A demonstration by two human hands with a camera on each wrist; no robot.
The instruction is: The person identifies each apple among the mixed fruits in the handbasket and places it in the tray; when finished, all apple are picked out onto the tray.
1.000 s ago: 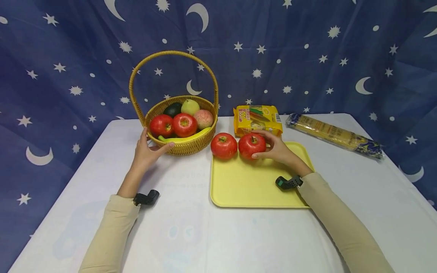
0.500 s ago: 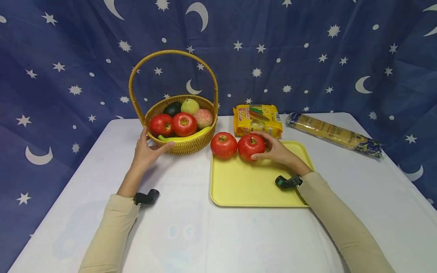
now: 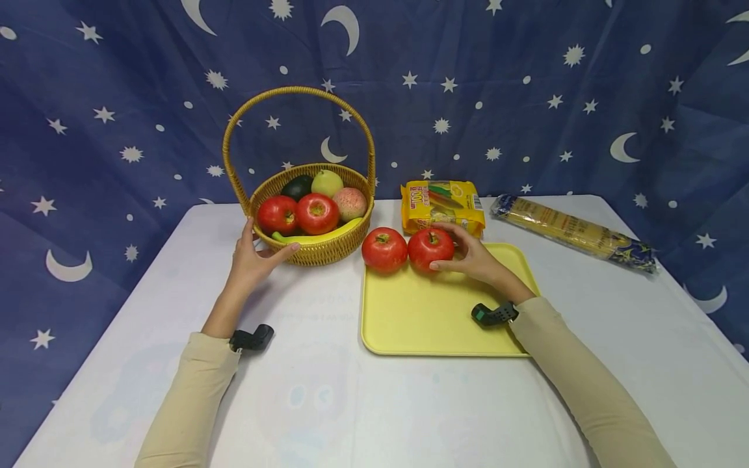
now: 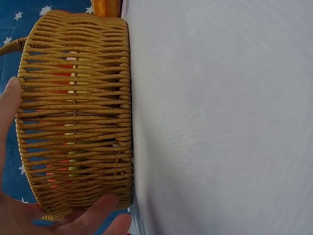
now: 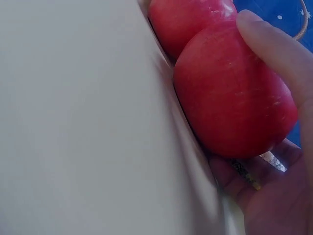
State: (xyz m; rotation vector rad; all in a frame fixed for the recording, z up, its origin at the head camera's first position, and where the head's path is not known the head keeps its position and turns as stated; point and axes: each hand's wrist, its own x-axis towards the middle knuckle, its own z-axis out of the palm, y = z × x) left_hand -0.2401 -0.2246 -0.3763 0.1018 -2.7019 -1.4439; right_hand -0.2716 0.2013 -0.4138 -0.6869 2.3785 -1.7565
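Note:
On the left, a wicker basket (image 3: 318, 252) with a tall handle holds two red apples (image 3: 318, 214), a banana (image 3: 328, 236), a peach-like fruit (image 3: 349, 203), a pale green fruit (image 3: 326, 184) and a dark oval one (image 3: 296, 188). My left hand (image 3: 248, 261) rests spread against its left side, thumb (image 4: 11, 93) at the rim. Two more red apples sit side by side at the far left of a yellow tray (image 3: 433, 318). My right hand (image 3: 476, 260) grips the right-hand apple (image 5: 230, 93), its thumb and fingers curved round it; the other apple (image 3: 384, 250) touches it.
Behind the tray stands a yellow food packet (image 3: 441, 201). A long clear bag of noodles (image 3: 573, 231) lies at the back right. White cloth (image 3: 292, 390) covers the table, and a blue star-and-moon curtain (image 3: 497, 52) hangs behind it.

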